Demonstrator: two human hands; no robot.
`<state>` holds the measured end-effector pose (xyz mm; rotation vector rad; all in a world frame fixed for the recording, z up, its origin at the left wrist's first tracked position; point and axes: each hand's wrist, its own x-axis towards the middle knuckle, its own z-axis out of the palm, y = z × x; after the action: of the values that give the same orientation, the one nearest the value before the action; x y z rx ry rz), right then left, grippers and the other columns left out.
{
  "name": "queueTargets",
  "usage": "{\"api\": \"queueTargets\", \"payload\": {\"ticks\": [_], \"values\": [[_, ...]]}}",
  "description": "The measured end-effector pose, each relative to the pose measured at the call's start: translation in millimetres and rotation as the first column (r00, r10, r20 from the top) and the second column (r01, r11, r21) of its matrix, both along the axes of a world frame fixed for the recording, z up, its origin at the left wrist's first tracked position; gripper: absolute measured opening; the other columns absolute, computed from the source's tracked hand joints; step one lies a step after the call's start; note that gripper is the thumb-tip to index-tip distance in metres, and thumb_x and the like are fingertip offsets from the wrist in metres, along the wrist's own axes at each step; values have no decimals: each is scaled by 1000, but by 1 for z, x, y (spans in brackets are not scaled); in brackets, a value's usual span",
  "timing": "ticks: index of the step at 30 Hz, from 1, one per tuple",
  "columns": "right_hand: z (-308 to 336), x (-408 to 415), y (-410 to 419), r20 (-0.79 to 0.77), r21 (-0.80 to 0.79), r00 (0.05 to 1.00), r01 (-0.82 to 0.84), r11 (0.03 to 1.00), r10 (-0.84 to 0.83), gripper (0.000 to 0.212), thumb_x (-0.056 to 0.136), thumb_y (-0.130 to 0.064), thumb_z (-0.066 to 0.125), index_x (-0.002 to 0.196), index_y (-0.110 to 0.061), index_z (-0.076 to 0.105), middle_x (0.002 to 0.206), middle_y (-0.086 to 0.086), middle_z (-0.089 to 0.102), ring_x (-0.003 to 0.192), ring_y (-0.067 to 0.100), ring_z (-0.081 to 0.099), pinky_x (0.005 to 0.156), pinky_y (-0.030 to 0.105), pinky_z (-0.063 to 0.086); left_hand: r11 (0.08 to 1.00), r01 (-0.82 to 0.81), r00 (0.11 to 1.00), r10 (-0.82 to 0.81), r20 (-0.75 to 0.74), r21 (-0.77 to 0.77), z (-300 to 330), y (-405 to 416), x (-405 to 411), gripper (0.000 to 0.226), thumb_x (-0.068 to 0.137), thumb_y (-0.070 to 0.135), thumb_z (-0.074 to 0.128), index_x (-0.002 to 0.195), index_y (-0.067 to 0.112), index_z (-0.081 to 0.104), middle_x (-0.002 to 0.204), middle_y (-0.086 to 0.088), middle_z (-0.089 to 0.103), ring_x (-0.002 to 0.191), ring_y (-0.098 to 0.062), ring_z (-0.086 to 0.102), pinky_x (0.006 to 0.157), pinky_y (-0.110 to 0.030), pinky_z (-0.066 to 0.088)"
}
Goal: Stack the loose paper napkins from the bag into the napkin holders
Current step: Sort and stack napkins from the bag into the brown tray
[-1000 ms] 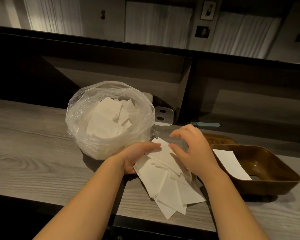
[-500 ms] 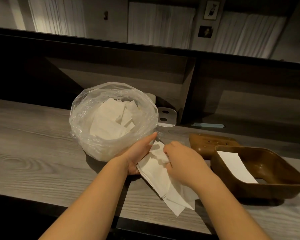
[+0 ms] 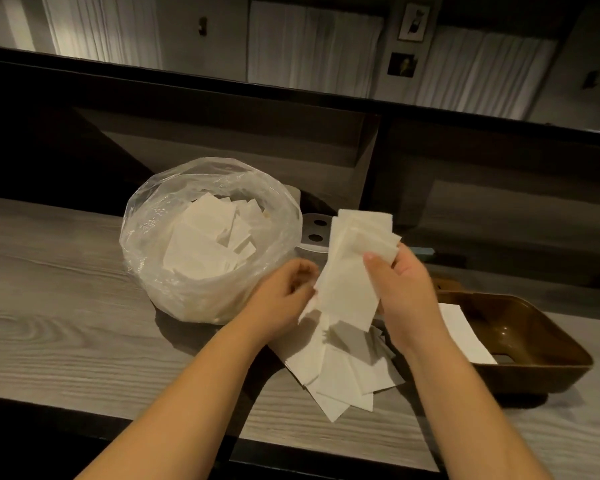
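Observation:
My right hand [image 3: 404, 292] grips a bundle of white napkins [image 3: 355, 268], lifted upright above the counter. My left hand [image 3: 284, 299] touches the bundle's lower left edge with curled fingers. More loose napkins [image 3: 343, 372] lie fanned on the counter below both hands. A clear plastic bag [image 3: 208, 237] with several napkins inside stands to the left. At the right stands a brown napkin holder [image 3: 530, 341] with a white napkin [image 3: 463, 334] lying in it.
The grey wood-grain counter [image 3: 66, 306] runs left to right with a dark front edge. A white plate with two holes [image 3: 314, 233] sits behind the bag. A dark shelf unit rises behind the counter.
My right hand has lifted a bundle of napkins off the pile on the counter. My left hand has moved from the pile to the bundle's lower edge.

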<state>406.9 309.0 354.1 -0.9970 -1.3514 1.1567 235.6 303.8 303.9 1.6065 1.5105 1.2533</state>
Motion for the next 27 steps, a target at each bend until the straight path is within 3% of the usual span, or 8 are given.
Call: {"api": "queueTargets", "payload": {"ticks": [3,5,9,14,17,20,24,27], "values": [[-12,-6,0,-8,-68,1000,-31,997,30,21,94,-31,61,114,-33,57,105,-6,69,90,15,70,64,29,59,984,-41,967,-5,254,174,9,-7,10,28,105,30,39,105,27,67,100,13,71,97,-3,65,87,-22,52],[-14,-9,1,-5,-69,998,-61,996,61,18,95,-30,61,113,-32,58,104,-5,69,91,15,70,67,31,60,991,20,921,-68,383,129,14,-8,12,31,101,42,44,103,21,66,98,4,73,96,-15,69,85,-30,57],[-19,-18,4,98,7,995,-19,1000,18,10,95,-28,61,99,-38,57,101,-8,68,91,12,67,72,30,59,978,205,886,-202,418,38,14,-9,18,24,93,29,61,117,27,63,102,5,75,92,-12,71,72,-22,56],[-19,-15,12,247,110,960,108,988,-133,9,99,-31,54,95,-25,59,93,-5,63,86,10,62,64,21,49,992,118,825,-78,560,-35,17,-10,18,17,93,15,65,105,26,65,92,1,76,77,-11,72,60,-23,55],[-20,3,9,616,225,761,78,971,-204,11,100,-28,51,90,-24,53,87,-3,58,78,9,56,65,20,45,998,-17,831,45,555,-57,16,-10,16,15,95,21,62,100,34,59,98,2,68,83,-14,65,63,-26,52],[-28,5,-5,896,122,433,-35,992,-94,20,97,-43,53,95,-23,53,94,-5,57,76,5,54,66,20,47,987,-147,944,121,306,61,8,-6,14,18,98,24,57,113,33,57,107,6,64,96,-10,61,81,-31,54],[-38,-11,-13,980,37,195,-23,999,-32,80,77,-79,51,132,-22,43,124,2,47,105,16,50,76,27,45,944,-180,983,184,14,276,2,-3,14,21,99,18,52,118,26,53,96,15,59,88,6,55,69,-8,40],[-37,-9,-12,986,24,163,-43,999,-16,73,83,-68,51,137,-20,41,127,5,46,111,21,50,87,32,50,939,-174,980,194,-40,296,2,-2,14,16,100,18,50,114,24,51,89,14,57,85,4,55,65,-6,38]]}}
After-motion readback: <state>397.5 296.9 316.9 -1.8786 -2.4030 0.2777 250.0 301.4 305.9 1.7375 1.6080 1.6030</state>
